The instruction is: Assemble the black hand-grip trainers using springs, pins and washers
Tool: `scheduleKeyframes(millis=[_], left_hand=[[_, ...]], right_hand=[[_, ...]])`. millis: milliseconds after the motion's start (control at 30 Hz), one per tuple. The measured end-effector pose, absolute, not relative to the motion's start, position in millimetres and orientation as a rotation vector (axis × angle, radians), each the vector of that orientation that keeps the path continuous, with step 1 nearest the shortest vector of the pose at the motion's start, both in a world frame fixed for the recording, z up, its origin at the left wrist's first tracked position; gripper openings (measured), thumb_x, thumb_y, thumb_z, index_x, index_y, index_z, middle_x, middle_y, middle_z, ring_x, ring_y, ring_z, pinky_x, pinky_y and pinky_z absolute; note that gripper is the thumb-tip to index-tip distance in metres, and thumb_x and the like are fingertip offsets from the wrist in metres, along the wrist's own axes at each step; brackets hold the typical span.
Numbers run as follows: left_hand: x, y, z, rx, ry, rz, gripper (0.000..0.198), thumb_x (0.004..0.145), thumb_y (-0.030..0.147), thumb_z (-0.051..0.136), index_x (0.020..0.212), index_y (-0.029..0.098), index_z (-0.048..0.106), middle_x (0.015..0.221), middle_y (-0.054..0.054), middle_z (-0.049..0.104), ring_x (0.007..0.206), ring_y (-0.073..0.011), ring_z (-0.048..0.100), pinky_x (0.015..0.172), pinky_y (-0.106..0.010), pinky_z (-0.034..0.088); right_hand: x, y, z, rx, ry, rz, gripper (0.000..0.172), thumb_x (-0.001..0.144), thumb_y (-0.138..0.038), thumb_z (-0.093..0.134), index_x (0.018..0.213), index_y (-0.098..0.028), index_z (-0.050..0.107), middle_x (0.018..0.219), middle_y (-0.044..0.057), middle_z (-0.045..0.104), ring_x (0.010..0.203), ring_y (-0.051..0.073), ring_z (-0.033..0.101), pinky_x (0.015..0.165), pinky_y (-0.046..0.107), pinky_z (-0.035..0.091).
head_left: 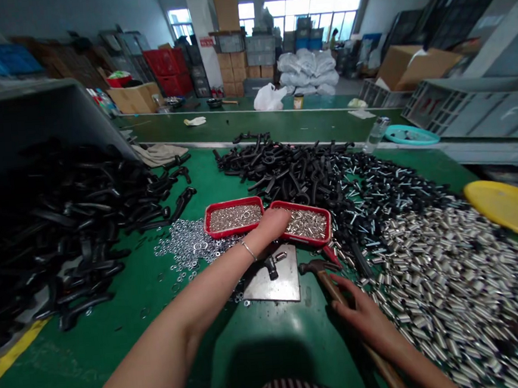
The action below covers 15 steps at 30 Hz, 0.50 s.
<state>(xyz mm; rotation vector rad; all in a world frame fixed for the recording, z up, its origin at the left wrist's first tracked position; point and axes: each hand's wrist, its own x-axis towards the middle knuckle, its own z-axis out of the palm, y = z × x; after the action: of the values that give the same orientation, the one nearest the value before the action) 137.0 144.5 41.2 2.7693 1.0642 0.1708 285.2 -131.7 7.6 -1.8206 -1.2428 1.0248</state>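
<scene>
My left hand (275, 221) reaches down over the right red tray (331, 227), which holds many small metal pins. Its fingers are curled together, and what they grip is hidden. My right hand (362, 314) is closed loosely around the wooden handle of a hammer (327, 281), whose head points away from me by the metal plate. On that grey plate (284, 284) lies a black handle-like part (271, 269) with a small silver sleeve (280, 256) beside it. A second red tray (207, 225), left of the first, holds tiny metal pieces.
Loose washers (182, 245) spread left of the plate. Black handles fill a tipped grey bin (54, 93) at left, and more black handles (288, 168) are heaped behind the trays. Silver sleeves (439, 263) and black screw knobs (393, 183) cover the right, near a yellow lid (511, 207).
</scene>
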Motion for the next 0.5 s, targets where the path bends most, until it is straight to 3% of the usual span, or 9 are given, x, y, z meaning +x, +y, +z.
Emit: scheduleKeyframes(millis=[100, 200, 300, 500], left_hand=[[134, 139, 35, 2.739, 1.106, 0.275, 0.02, 0.095, 0.012, 0.046, 0.099, 0.013, 0.066, 0.106, -0.015, 0.068, 0.101, -0.0243, 0.064, 0.094, -0.037, 0.047], [133, 137, 31, 2.684, 1.144, 0.381, 0.021, 0.097, 0.014, 0.044, 0.105, 0.011, 0.063, 0.108, -0.016, 0.065, 0.103, -0.025, 0.063, 0.094, -0.038, 0.046], [134, 139, 34, 2.623, 1.151, 0.435, 0.018, 0.096, 0.014, 0.046, 0.105, 0.012, 0.062, 0.102, -0.014, 0.066, 0.097, -0.0238, 0.064, 0.089, -0.036, 0.049], [92, 125, 43, 2.351, 0.963, 0.819, 0.016, 0.096, 0.019, 0.051, 0.102, 0.019, 0.066, 0.105, -0.005, 0.066, 0.101, -0.0185, 0.061, 0.094, -0.033, 0.047]], right_hand=[[275, -138, 8, -1.696, -0.951, 1.251, 0.063, 0.08, -0.045, 0.067, 0.136, -0.024, 0.049, 0.122, 0.011, 0.064, 0.086, 0.024, 0.067, 0.075, 0.041, 0.057], [258, -145, 2, -1.51, -0.631, 1.451, 0.065, 0.08, -0.046, 0.071, 0.136, -0.028, 0.044, 0.103, 0.004, 0.065, 0.05, 0.01, 0.052, 0.042, 0.024, 0.042], [244, -142, -4, -1.346, -0.455, 1.524, 0.059, 0.08, -0.042, 0.075, 0.129, -0.027, 0.046, 0.088, -0.001, 0.063, 0.044, 0.006, 0.042, 0.038, 0.019, 0.034], [244, -142, -3, -1.162, -0.258, 1.672, 0.038, 0.084, -0.039, 0.073, 0.114, -0.019, 0.06, 0.083, 0.002, 0.061, 0.052, 0.006, 0.042, 0.039, 0.016, 0.034]])
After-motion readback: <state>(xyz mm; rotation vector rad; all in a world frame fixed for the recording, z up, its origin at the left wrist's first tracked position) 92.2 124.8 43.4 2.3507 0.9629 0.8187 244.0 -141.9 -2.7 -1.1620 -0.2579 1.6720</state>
